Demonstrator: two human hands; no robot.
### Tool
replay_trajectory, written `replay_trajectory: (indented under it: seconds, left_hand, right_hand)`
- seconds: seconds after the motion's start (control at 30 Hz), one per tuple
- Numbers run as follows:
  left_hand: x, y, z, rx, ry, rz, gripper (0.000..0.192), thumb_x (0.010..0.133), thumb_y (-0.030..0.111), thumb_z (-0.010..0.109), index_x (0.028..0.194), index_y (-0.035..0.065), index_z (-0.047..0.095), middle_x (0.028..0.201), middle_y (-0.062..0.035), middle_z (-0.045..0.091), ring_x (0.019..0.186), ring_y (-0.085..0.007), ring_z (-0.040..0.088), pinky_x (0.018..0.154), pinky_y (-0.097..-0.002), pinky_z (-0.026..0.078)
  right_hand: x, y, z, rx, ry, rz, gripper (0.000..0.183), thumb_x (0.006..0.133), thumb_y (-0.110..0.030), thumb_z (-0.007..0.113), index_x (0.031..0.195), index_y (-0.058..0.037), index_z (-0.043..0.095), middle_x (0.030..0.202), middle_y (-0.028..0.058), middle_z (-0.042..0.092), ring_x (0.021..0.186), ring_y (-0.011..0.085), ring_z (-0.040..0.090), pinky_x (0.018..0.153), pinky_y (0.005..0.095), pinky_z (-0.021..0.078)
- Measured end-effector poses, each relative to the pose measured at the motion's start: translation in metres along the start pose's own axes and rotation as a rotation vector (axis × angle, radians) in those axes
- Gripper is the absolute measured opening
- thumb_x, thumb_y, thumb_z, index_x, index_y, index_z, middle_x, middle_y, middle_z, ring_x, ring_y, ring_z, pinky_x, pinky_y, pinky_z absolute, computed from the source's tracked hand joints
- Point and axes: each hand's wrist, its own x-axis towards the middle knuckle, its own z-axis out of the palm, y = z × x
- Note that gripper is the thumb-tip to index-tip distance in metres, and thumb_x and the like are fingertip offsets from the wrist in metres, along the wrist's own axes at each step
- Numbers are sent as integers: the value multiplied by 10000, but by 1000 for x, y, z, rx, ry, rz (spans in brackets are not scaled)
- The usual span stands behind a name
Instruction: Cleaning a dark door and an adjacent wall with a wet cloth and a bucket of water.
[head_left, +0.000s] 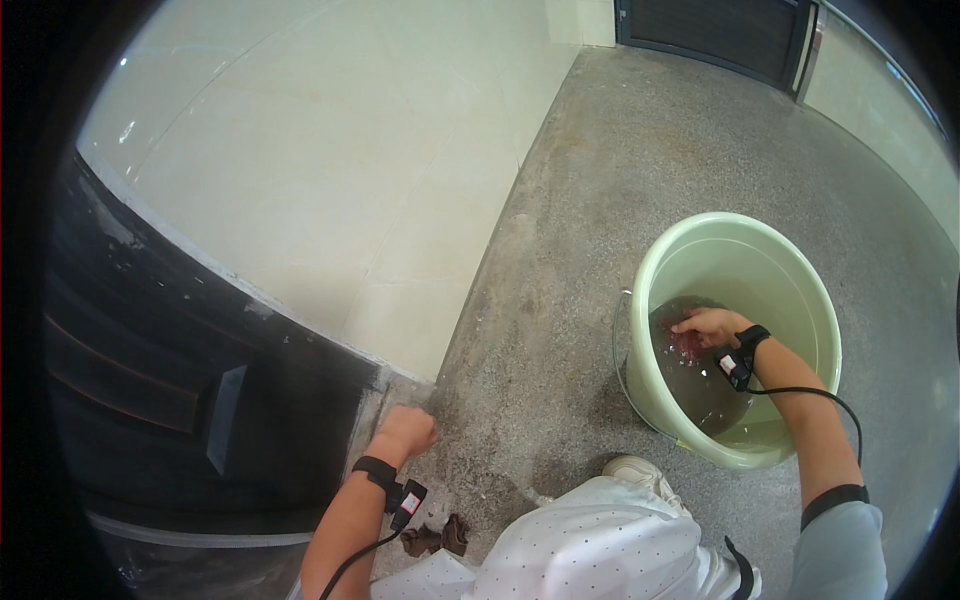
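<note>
My right hand (711, 327) reaches down into a pale green plastic bucket (819, 300), its fingers partly below the surface of murky grey-brown water (701, 390). A wet red thing, apparently a cloth (685, 346), lies half sunk under the fingers, which seem to grip it; its full shape is hidden. My left hand (409, 429) is curled into a fist near the end of a dark door panel (292, 405), and I see nothing in it. Both wrists carry black straps with small cabled devices.
The bucket's wire handle (619, 360) hangs on its left side, above the speckled floor (555, 300). A crumpled brown thing (436, 537) lies below my left hand. Cream tiles (322, 172) border the floor at left. My shoe (643, 474) is close to the bucket. Another dark door (712, 34) stands at the far end.
</note>
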Motion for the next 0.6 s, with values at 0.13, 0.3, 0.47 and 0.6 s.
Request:
replay_trajectory:
  seconds: [0.13, 0.3, 0.47, 0.6]
  left_hand:
    - [-1, 0, -1, -10, -10, -7, 299, 801, 310, 530, 803, 59, 692, 843, -143, 671, 822, -295, 647, 757, -402, 498]
    - [1, 2, -5, -16, -2, -2, 292, 797, 302, 532, 797, 57, 691, 842, -145, 670, 820, -297, 646, 753, -401, 500]
    - [3, -3, 5, -36, 51, 8, 281, 795, 288, 527, 799, 60, 691, 847, -143, 670, 821, -299, 645, 744, -402, 502]
    - [6, 5, -7, -14, 50, 40, 265, 793, 274, 531, 812, 63, 691, 852, -141, 670, 822, -299, 645, 741, -399, 503]
  right_hand:
    - [2, -12, 20, 27, 26, -147, 266, 900, -143, 496, 1030, 75, 574, 903, 170, 635, 791, 275, 631, 755, 385, 510]
    - [-7, -48, 33, 11, -176, -144, 341, 876, -146, 541, 1102, 106, 498, 1008, 187, 608, 849, 285, 623, 748, 386, 513]
    - [-70, -85, 68, -178, -11, -251, 316, 804, -161, 638, 1030, 48, 565, 889, 135, 624, 795, 244, 624, 654, 349, 513]
    - [-86, -93, 51, -350, 257, -313, 152, 758, -80, 704, 843, -26, 589, 704, 32, 591, 540, 107, 541, 458, 228, 446]
